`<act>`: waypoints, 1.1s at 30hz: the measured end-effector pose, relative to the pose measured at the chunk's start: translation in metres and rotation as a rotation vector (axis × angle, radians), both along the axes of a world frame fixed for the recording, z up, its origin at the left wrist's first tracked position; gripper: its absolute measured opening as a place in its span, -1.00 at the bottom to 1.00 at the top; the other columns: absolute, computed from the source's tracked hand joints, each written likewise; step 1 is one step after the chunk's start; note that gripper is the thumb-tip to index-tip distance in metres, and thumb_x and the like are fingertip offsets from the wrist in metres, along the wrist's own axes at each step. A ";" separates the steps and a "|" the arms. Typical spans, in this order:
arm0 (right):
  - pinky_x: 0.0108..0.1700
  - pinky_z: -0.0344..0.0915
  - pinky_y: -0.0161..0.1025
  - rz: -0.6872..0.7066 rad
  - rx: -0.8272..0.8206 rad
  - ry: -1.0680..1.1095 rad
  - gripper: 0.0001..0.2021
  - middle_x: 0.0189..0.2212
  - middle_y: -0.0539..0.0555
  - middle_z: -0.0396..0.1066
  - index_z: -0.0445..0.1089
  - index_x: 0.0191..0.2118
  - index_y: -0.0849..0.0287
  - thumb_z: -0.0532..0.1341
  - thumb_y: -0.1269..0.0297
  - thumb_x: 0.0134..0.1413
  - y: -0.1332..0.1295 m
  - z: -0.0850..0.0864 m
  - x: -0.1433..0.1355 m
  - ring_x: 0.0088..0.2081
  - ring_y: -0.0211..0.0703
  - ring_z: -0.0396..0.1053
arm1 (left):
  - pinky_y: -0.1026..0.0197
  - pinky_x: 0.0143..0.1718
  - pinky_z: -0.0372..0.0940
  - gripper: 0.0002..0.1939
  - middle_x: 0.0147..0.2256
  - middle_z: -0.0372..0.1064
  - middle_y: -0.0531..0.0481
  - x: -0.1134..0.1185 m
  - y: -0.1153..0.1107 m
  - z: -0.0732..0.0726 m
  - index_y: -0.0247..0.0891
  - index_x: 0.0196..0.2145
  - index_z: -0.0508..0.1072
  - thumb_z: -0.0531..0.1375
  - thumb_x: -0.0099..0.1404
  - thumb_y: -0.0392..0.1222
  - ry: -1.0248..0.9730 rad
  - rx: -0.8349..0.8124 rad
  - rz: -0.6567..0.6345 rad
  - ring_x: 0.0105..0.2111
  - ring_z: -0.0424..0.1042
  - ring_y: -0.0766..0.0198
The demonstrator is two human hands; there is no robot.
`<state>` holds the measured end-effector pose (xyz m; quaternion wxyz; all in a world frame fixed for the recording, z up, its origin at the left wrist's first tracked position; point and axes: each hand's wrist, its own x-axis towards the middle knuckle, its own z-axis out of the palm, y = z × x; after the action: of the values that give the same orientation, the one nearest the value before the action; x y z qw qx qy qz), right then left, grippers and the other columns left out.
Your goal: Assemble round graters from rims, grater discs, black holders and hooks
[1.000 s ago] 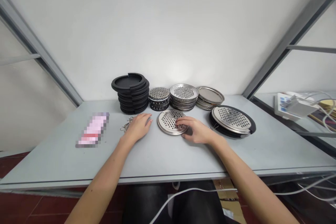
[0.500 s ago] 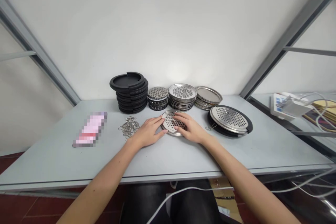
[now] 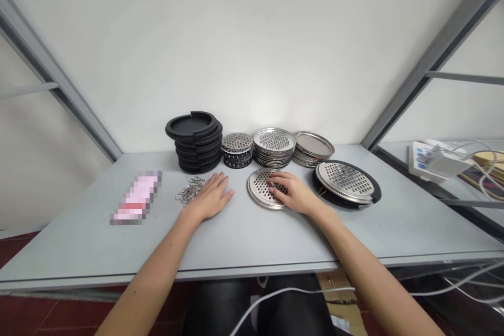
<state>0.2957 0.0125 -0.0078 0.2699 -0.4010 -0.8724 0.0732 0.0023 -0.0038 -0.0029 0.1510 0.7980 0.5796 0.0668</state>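
My left hand (image 3: 210, 197) lies flat on the table with its fingers outstretched and nothing in it. Just beyond its wrist and fingers is a small heap of wire clips (image 3: 192, 189), partly covered by the hand. My right hand (image 3: 294, 192) rests on the right side of a round metal grater plate (image 3: 262, 189), fingers apart and lightly bent over the holes. The grater plate lies flat at the middle of the table, its right edge hidden under that hand. To the right, another perforated grater disc (image 3: 344, 178) sits tilted on a black round base (image 3: 377, 189).
Along the wall stand a stack of black round bases (image 3: 199, 152), small grater discs (image 3: 237, 142), larger rimmed grater discs (image 3: 274, 140) and plain metal plates (image 3: 314, 144). A blurred phone-like object (image 3: 136, 197) lies left. A power strip (image 3: 423, 163) with cables is at right.
My left hand has let go of the grater plate and moved left towards the wire clips. The grater plate has shifted slightly right, with my right hand still on it.
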 end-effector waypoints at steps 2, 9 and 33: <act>0.10 0.29 0.01 0.000 -0.016 0.006 -0.71 0.00 0.22 0.42 0.45 -0.03 0.19 0.13 0.22 0.22 0.000 0.001 0.000 0.03 0.05 0.36 | -0.06 0.31 -0.17 -0.26 0.35 -0.24 -0.28 -0.005 0.003 -0.002 -0.43 0.32 0.00 -0.13 0.39 0.18 -0.002 0.004 0.030 0.35 -0.26 -0.05; 0.10 0.28 0.02 0.008 -0.016 0.044 -0.71 -0.01 0.23 0.42 0.44 -0.03 0.19 0.16 0.23 0.19 0.001 0.000 0.000 0.03 0.05 0.36 | 0.02 0.18 0.15 -0.53 0.14 0.28 -0.21 -0.005 0.006 0.005 -0.32 0.10 0.36 0.00 0.38 0.02 -0.212 0.339 -0.067 0.14 0.28 0.05; 0.08 0.26 -0.01 0.017 -0.019 0.060 -0.73 -0.03 0.19 0.41 0.41 -0.03 0.20 0.16 0.25 0.19 0.003 -0.004 0.000 -0.01 0.02 0.34 | -0.17 -0.04 0.24 -0.69 -0.10 0.43 -0.32 0.015 0.074 0.124 -0.33 -0.12 0.39 0.14 0.30 -0.05 0.290 0.527 0.421 -0.06 0.39 -0.18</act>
<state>0.2958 0.0157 -0.0120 0.2913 -0.3939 -0.8665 0.0957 0.0170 0.0703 0.1212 -0.1607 0.6740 0.7093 0.1297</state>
